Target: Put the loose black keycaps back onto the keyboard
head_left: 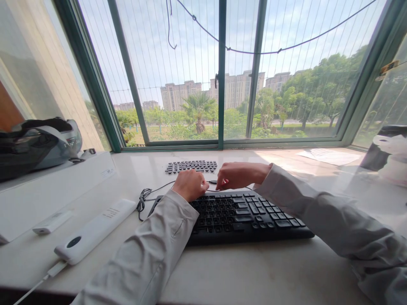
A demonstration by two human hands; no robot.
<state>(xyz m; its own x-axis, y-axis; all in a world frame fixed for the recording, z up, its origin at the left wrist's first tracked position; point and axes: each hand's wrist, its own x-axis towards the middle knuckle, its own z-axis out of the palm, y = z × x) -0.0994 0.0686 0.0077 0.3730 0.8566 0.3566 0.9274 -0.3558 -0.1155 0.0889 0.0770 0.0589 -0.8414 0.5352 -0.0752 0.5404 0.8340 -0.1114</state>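
A black keyboard [251, 214] lies on the white sill, its right-hand keys in place and many sockets on its left part bare of keycaps. Just behind its back edge, my left hand [190, 185] is closed on the keyboard cable [163, 186]. Close by on the right, my right hand [241, 174] bends down with its fingers pinched at the same cable; the exact grip is partly hidden. Between the two hands shows a dark USB plug [212, 182]. Loose black keycaps [190, 166] are laid out in rows beyond my hands. My left sleeve covers the keyboard's left end.
A white power strip [95, 231] and a small white device [52, 222] lie at the left. Behind them a dark helmet [41, 144] rests on a white box [57, 186]. Paper [329, 156] lies back right, near the green-framed window [221, 84].
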